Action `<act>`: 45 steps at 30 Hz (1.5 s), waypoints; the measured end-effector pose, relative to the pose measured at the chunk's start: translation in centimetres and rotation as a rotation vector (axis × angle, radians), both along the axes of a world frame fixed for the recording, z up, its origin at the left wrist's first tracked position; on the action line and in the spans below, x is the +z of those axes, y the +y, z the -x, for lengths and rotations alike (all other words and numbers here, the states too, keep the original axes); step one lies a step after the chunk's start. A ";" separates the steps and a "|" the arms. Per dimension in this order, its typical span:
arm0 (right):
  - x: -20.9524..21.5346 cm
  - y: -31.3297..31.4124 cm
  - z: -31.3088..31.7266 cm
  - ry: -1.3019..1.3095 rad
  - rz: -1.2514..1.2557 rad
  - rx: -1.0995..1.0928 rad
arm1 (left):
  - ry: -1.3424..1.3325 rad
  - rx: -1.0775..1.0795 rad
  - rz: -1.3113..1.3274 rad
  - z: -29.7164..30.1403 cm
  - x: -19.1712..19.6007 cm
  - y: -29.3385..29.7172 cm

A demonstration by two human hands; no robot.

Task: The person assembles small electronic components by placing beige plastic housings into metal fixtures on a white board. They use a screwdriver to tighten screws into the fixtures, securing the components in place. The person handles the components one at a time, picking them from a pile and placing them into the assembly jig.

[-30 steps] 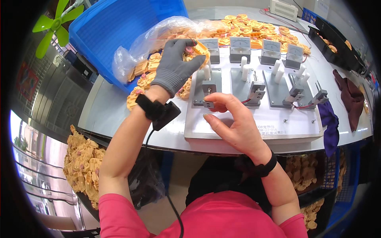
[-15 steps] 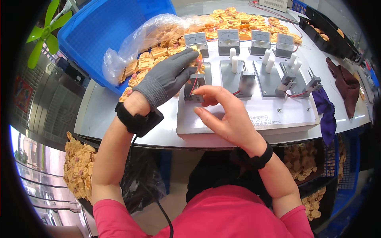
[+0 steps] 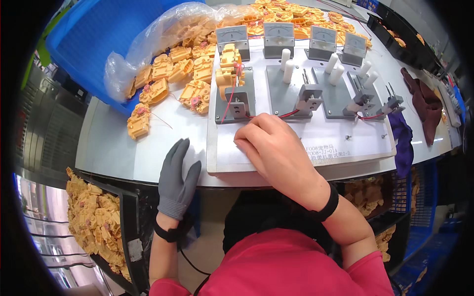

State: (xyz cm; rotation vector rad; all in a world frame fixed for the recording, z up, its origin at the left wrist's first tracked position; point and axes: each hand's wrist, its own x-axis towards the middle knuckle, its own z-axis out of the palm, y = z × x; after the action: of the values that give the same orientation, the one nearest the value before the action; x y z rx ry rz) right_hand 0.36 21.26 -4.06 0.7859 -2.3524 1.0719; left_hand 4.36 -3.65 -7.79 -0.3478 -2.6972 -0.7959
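My left hand (image 3: 178, 180), in a grey glove, is open at the table's front edge, thumb apart from the fingers and nothing in it. My right hand (image 3: 281, 158) is bare and closed over the front of the white test board (image 3: 316, 140); its fingertips are turned under, so whatever they hold, if anything, is hidden. Just beyond it, a yellow plastic housing (image 3: 228, 74) sits on the leftmost grey test fixture (image 3: 247, 106). A red wire (image 3: 228, 106) trails from the housing down past the fixture's metal block.
Several analog meters (image 3: 279, 39) line the board's back, behind more fixtures with white pegs (image 3: 288, 71). Loose yellow housings (image 3: 195, 93) lie to the left, near a plastic bag (image 3: 143, 49) and blue crate (image 3: 84, 44). Dark cloths (image 3: 424, 101) hang at right.
My left hand has left the fixture and drawn back toward me, uncovering the yellow housing. My right hand's fingers have curled in and moved slightly nearer to me. The view has shifted a little.
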 end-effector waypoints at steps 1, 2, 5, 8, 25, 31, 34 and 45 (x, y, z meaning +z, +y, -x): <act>0.1 -0.1 -0.1 -0.015 0.020 0.011 | 0.012 0.028 0.021 -0.3 -0.6 0.0; 0.2 -0.2 -0.1 -0.035 0.024 0.013 | 0.079 0.064 0.030 -0.2 -1.4 0.3; 0.5 -0.2 -0.1 -0.076 0.025 0.016 | 0.103 0.099 0.180 0.4 -1.7 0.9; 0.5 -0.3 0.0 -0.081 0.008 0.017 | 0.094 0.138 0.173 0.7 -1.9 1.2; 0.9 7.1 -3.1 0.001 0.334 -0.288 | -0.086 -0.138 0.105 7.8 4.9 -0.9; 0.0 7.8 -2.0 -0.117 0.491 -0.262 | -0.003 -0.151 0.605 14.5 3.7 0.6; -0.5 8.1 -1.9 -0.085 0.441 -0.257 | -0.151 -0.138 0.509 14.7 4.1 0.7; 0.1 7.8 -1.6 -0.049 0.411 -0.247 | -0.295 0.061 -0.286 9.0 6.2 -4.5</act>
State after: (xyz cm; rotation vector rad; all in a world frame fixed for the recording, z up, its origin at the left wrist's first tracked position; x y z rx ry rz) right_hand 1.92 29.06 -3.92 0.3139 -2.0915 1.4076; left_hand -4.62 -8.13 -1.62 -0.0843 -2.7829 -1.2838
